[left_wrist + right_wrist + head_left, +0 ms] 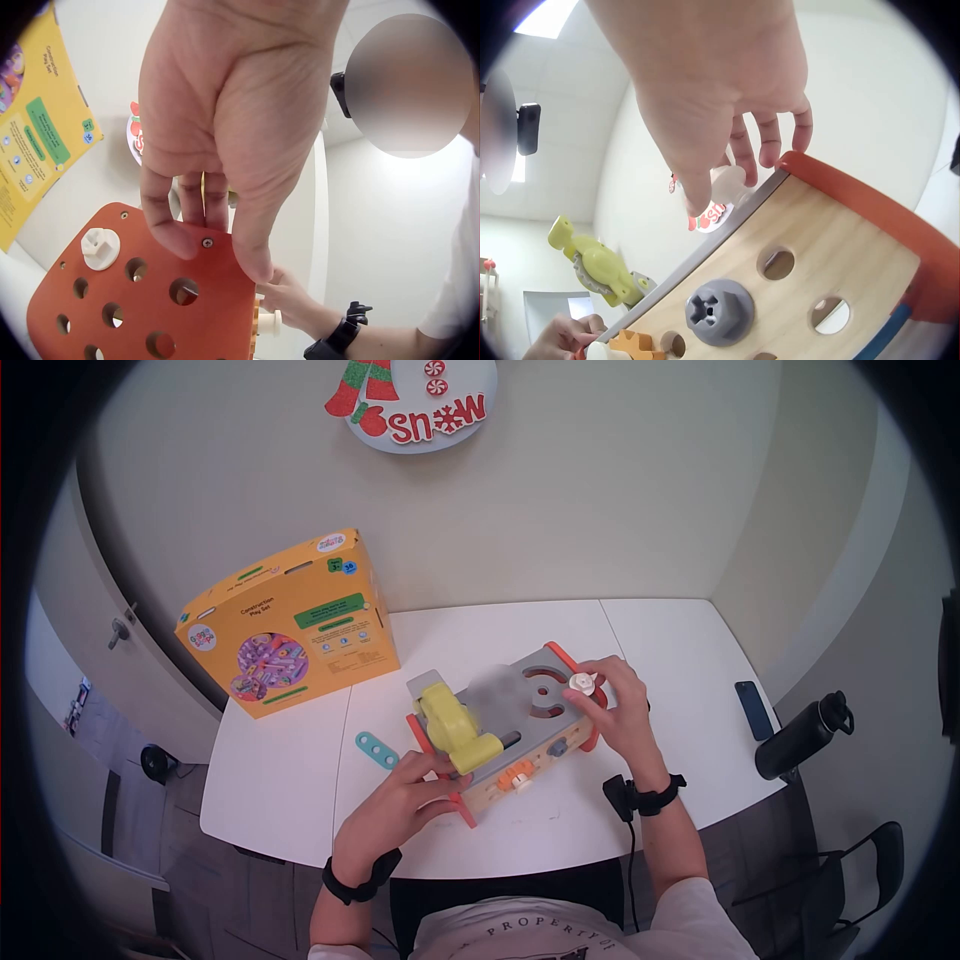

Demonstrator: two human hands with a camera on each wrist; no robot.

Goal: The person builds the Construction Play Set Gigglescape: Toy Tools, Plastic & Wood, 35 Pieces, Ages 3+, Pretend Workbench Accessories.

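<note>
A toy workbench [535, 734] with a grey top, wooden sides and red ends stands on the white table. My left hand [398, 805] grips its left end, fingers over the top edge of the red panel [217, 315]. A white nut [101, 247] sits on that panel. At the far right corner, my right hand [625, 705] pinches a white toy bolt [583, 682] between thumb and fingers over the grey top. A yellow-green toy circular saw [447, 725] rests on the left part. On the front are an orange gear [515, 772] and a grey hex bolt [724, 313].
A teal strip with holes [377, 750] lies left of the workbench. An orange play-set box [290, 625] stands at the back left. Toward the right edge are a phone [753, 710] and a black bottle [805, 738]. A cable hangs from the right wrist strap [660, 797].
</note>
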